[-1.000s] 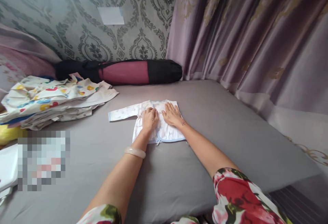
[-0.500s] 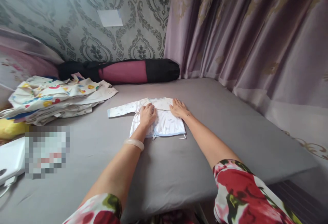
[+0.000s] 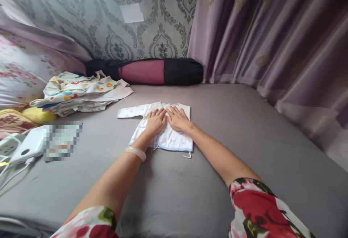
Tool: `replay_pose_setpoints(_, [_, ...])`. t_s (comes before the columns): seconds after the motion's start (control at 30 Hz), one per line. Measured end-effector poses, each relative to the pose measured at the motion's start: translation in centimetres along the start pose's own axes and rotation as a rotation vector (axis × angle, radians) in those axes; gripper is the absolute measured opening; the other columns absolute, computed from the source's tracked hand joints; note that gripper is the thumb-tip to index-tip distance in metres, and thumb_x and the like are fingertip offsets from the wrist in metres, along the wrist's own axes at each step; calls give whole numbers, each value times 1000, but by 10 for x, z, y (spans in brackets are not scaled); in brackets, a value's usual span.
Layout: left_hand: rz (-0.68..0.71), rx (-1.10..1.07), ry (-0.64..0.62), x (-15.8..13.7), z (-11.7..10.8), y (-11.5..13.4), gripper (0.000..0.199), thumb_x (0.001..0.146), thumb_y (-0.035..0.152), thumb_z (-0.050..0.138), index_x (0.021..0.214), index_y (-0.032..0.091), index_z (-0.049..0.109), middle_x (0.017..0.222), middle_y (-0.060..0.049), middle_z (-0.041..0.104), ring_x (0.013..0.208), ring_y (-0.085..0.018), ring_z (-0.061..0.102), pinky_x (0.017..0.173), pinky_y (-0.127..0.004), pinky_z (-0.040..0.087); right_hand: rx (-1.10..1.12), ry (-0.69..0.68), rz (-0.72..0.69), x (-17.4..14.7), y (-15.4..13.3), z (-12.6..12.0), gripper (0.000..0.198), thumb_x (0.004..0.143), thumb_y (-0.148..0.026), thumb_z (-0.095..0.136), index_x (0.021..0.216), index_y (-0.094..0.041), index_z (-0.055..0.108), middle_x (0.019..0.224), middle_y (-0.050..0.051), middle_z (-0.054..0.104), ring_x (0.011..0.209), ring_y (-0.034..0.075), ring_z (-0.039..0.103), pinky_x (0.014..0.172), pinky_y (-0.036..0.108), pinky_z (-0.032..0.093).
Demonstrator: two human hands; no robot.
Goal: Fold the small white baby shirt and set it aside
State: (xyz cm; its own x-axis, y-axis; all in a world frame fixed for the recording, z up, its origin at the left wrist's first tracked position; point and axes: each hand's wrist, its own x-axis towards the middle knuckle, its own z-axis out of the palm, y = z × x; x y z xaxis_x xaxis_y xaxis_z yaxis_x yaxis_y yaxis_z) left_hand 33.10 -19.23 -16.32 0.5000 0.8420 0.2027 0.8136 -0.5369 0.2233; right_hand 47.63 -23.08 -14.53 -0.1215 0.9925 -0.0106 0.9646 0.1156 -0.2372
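Observation:
A small white baby shirt [image 3: 175, 140] with light blue trim and thin ties lies on the grey bed sheet [image 3: 174, 187]. Its left sleeve stretches out to the left; the right sleeve does not show at the side. My left hand [image 3: 157, 121] lies on the middle of the shirt, fingers extended. Beside it my right hand [image 3: 178, 119] presses flat on the upper chest, fingers spread. The fingertips of both hands nearly meet. A pale bangle [image 3: 135, 153] circles my left wrist.
A pile of printed clothes [image 3: 81, 91] lies at the back left. Behind stands a black and maroon rolled bag [image 3: 144, 72] against the wall. White power strip and charger [image 3: 34, 143] with cables sit at left, near a blurred packet [image 3: 61, 142]. A curtain [image 3: 244, 31] hangs at right.
My right hand has slid left from the shirt's right edge to its middle, next to my left hand. The right sleeve side now looks straight-edged. The view has shifted left.

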Motion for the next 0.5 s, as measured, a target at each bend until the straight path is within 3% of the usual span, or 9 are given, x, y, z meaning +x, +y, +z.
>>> replay_pose_setpoints(0.3, [-7,-4,-13,1,1,-4,48,97,30,33,142,28,48,150,-3,46,139,-26,37,115,-45,23,52,6,-14,3,4,4,57,99,-32,22,154,-16,27,162,8,20,150,23,12,120,48,5])
replay_pose_setpoints(0.4, [-11,-7,-23,0,-1,-2,48,99,36,30,143,29,47,151,-3,45,140,-28,36,115,-48,22,75,0,31,3,7,-1,59,99,-33,21,154,-13,24,162,10,19,149,23,13,120,47,6])
replay_pose_setpoints(0.5, [-14,-10,-36,0,-2,0,47,99,41,31,142,31,48,152,-3,44,140,-29,35,115,-51,21,33,79,112,2,17,-6,59,99,-33,22,154,-10,26,162,13,20,149,25,13,119,49,5])
